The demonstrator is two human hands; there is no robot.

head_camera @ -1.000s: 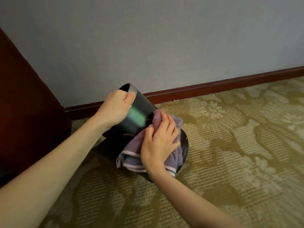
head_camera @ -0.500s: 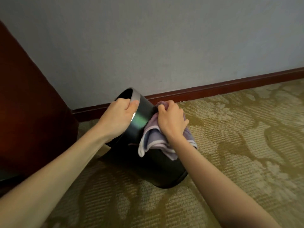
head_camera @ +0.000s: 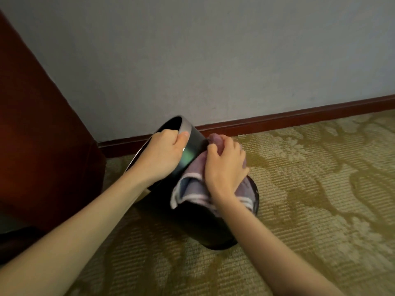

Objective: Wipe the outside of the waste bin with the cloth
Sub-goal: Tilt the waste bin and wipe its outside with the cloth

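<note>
Bin [head_camera: 198,223] sits tipped on the carpet [head_camera: 310,189] because the left hand [head_camera: 162,154] grips its rim to hold it steady, so the right hand [head_camera: 226,167] can squeeze the cloth [head_camera: 192,189] against its side.

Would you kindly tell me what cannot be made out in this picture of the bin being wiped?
1. Inside of the waste bin: head view; its tilted mouth faces away and the left hand grips the rim.
2. Bin wall beneath the cloth: head view; covered by the cloth and the right hand holding it.
3. The brown furniture: head view; cut off by the left edge.
</note>
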